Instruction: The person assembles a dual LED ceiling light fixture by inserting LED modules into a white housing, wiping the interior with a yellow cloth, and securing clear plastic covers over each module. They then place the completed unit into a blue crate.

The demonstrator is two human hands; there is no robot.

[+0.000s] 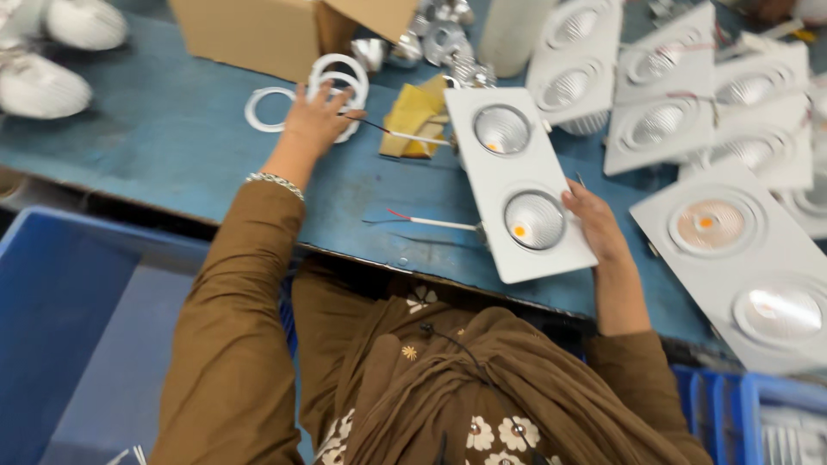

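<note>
twin-lamp panel point(515, 182): white, rectangular, two round reflectors | right hand point(594, 226): gripping its edge | left hand point(314, 123): on white rings point(338, 79)

The counter point(172, 138) has a blue top. At its near edge lies a white twin-lamp panel point(515, 181) with two thin wires point(431, 222) trailing from its side. Toward the far edge lie white rings point(332, 82), just in front of a cardboard box point(276, 30), with a yellow cloth point(413, 116) beside them. More white panels point(680, 95) crowd the far right corner, one large panel point(741, 258) near the right edge. White domes point(43, 82) sit at the far left corner.
</note>
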